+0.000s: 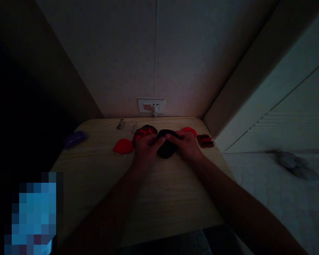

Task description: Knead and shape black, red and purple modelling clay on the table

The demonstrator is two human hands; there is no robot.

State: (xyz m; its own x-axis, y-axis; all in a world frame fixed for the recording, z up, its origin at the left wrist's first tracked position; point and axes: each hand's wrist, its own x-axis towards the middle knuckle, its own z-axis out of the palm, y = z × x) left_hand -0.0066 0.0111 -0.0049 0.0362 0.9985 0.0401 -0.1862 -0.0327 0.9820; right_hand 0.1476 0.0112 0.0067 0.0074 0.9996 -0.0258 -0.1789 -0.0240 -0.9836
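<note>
Faces a wall [117,60] behind a wooden worktop [172,202]. With left hand [145,149] and right hand [188,144] close together over the worktop's far half, pinches a round black piece [166,151] between the fingers from both sides. Has, just behind the left hand, a red-and-black piece [143,133]; farther left, a red piece [123,146]; past the right hand, a dark-red piece [205,141].

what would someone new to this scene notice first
Probably the bright blue pixelated patch at the lower left, standing out against the dark. Next, a vivid red piece on the wooden tabletop, left of the left hand. The left and right hand hold a round black piece between them, near the picture's middle.
</note>
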